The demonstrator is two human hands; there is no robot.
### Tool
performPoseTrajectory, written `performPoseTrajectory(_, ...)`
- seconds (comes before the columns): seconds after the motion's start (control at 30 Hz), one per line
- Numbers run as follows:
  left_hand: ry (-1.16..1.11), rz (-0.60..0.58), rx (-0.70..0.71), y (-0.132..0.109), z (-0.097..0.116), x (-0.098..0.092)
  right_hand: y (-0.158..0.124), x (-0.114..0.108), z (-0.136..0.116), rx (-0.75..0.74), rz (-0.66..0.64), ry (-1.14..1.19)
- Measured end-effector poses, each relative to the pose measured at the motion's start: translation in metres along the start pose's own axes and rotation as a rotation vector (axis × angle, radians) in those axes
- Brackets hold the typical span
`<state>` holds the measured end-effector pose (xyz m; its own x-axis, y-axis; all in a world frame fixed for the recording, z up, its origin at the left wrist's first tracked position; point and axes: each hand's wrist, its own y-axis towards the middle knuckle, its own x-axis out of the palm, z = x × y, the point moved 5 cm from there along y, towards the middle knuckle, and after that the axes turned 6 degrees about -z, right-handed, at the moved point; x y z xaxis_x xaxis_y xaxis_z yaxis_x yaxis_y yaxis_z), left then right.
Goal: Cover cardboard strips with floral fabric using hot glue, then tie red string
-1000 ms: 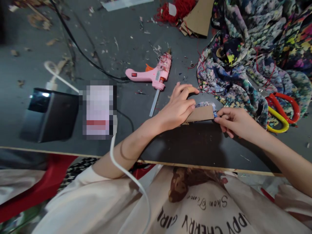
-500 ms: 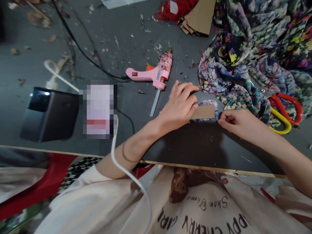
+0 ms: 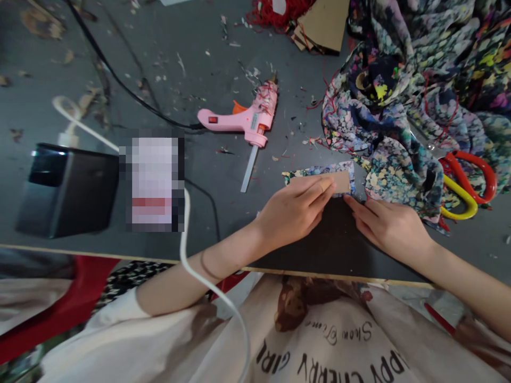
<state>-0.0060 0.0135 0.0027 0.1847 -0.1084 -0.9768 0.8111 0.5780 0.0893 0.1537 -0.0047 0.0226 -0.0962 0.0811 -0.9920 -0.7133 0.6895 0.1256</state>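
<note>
Grey tabletop (image 3: 327,247): right of the pink glue gun (image 3: 252,122), the left hand (image 3: 297,207) lies flat on cardboard (image 3: 341,182) atop floral fabric (image 3: 352,169); the right hand (image 3: 389,223), grip unclear, meets its edge; tugging could skew it.

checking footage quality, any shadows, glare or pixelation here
In the head view, a dark shadow lies on the table below the left hand, a bright glint sits on the black box, and a pixelated patch hides detail beside that box.

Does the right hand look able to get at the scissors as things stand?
Probably yes: the scissors lie near the right hand, their handles uncovered, with only loose fabric between.
</note>
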Motion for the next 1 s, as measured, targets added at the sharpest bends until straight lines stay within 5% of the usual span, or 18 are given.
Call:
performPoseTrajectory(0.57, 0.091, -0.052, -0.128, 0.001, 0.012, 0.002, 0.01, -0.004, 0.005, 0.007, 0.026, 0.1)
performPoseTrajectory(1.0, -0.01, 0.022, -0.074, -0.019, -0.01, -0.018, 0.015, 0.007, 0.014, -0.029, 0.024, 0.167)
